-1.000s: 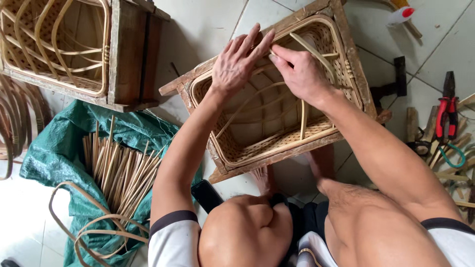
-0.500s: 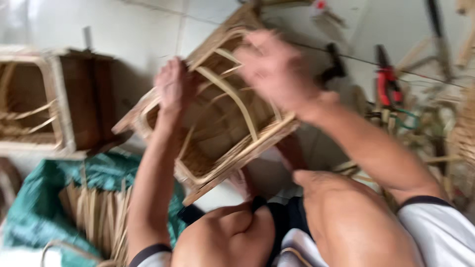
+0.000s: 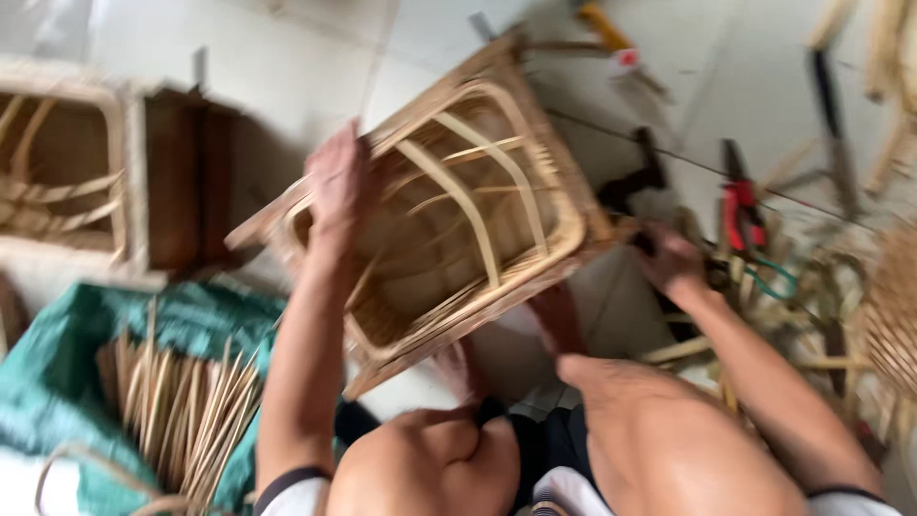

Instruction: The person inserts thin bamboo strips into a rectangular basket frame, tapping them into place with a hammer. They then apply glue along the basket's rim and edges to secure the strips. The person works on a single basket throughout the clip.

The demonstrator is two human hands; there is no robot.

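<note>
woven rattan frame (image 3: 449, 220), boxy and ribbed, tilting under left hand (image 3: 336, 186), fingers clamped on rim; right hand (image 3: 673, 263) curling, blurred, grip unclear, among tools (image 3: 740, 205).

Rattan frame (image 3: 449, 220) mid-floor (image 3: 287, 57), before the knees; second frame (image 3: 86, 172) to its left; bundled canes (image 3: 181, 411) on a tarp (image 3: 57, 382) near-left; pliers (image 3: 740, 205) among scattered tools right.
</note>
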